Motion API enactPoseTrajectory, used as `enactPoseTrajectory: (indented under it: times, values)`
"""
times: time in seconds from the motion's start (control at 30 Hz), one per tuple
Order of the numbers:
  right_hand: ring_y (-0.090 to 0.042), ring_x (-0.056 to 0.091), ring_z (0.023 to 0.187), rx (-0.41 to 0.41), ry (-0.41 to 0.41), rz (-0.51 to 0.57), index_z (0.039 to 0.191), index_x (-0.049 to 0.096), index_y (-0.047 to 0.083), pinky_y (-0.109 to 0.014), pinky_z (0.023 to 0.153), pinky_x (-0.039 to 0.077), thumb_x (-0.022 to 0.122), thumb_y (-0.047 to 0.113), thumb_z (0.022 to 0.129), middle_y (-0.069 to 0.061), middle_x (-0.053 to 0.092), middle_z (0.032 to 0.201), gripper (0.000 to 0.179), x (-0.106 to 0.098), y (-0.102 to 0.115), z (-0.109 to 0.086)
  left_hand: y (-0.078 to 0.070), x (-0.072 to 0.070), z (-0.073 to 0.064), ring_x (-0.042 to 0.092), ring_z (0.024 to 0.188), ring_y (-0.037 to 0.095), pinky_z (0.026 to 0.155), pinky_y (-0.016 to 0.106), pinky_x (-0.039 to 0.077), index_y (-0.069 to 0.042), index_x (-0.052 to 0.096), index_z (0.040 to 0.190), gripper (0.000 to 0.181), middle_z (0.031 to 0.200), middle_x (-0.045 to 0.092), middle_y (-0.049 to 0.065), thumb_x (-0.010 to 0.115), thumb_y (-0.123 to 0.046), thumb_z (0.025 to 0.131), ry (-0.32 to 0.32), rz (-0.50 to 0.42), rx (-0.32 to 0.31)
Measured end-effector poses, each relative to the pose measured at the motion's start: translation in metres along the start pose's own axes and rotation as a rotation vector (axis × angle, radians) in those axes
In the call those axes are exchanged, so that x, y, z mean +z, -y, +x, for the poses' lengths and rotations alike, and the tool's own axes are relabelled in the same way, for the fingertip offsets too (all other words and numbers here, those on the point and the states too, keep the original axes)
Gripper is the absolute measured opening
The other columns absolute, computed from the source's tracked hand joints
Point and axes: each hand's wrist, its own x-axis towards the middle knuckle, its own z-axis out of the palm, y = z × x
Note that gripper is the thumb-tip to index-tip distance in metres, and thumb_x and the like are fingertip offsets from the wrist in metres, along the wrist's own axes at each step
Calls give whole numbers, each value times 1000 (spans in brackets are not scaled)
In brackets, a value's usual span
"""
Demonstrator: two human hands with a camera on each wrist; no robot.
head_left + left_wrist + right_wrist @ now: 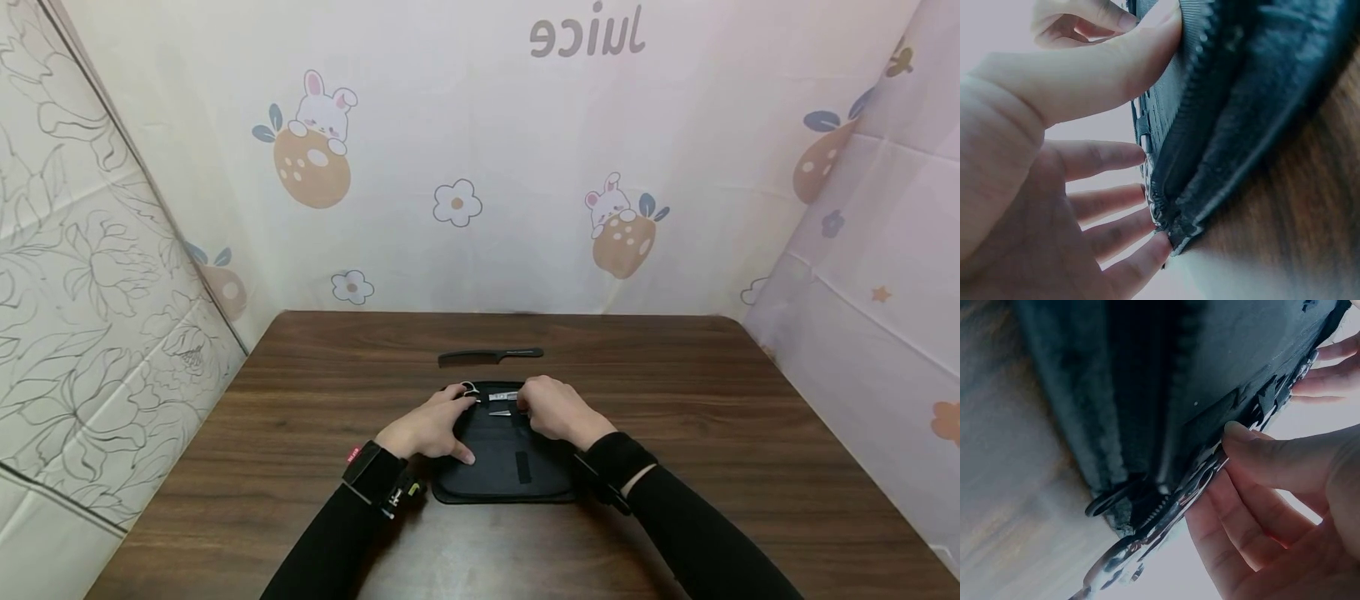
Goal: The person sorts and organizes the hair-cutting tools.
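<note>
A black zip case lies on the table with pairs of metal scissors across its far part. One scissors' finger ring shows by my left fingertips, and bright blades run toward my right hand. My left hand rests on the case's left side, thumb on its surface and fingers fairly straight along the scissors. My right hand pinches scissors between thumb and fingers at the case's far right. Their looped handle sticks out past the case edge in the right wrist view.
Behind the case, a black comb lies on the brown wooden table. A black elastic strap crosses part of the case's inside. Printed curtains hang behind the table and at both sides.
</note>
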Motion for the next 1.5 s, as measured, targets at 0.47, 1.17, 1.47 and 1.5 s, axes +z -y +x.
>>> enactPoseTrajectory:
  times: [0.47, 1.17, 1.47, 1.5]
  values:
    - [-20, 61, 89, -87, 21, -19, 104, 76, 10, -36, 73, 52, 67, 0, 95, -3, 62, 96, 16, -8, -8, -6, 2, -2, 0, 23, 152, 34, 114, 51, 34, -9, 41, 156, 91, 166, 22, 12, 87, -33, 82, 5, 0, 9]
    - [-26, 58, 95, -69, 44, -126, 104, 77, 8, -40, 76, 53, 73, 5, 92, -4, 58, 96, 13, -22, -32, -19, 0, -4, -1, 22, 152, 34, 114, 50, 35, -9, 41, 156, 90, 166, 21, 12, 87, -32, 82, 7, -5, 7]
    - [-25, 63, 95, -50, 61, -111, 108, 77, 9, -41, 79, 55, 73, 5, 93, -4, 62, 99, 16, -17, -31, -19, 0, -4, -1, 23, 152, 34, 114, 50, 35, -9, 41, 156, 90, 166, 22, 12, 88, -32, 81, 3, -7, 15]
    - [-25, 64, 95, -51, 60, -107, 108, 77, 9, -41, 79, 55, 73, 5, 93, -5, 62, 100, 16, -17, -31, -18, 0, -4, -1, 23, 152, 34, 114, 50, 35, -10, 41, 156, 90, 166, 22, 12, 87, -32, 81, 3, -6, 14]
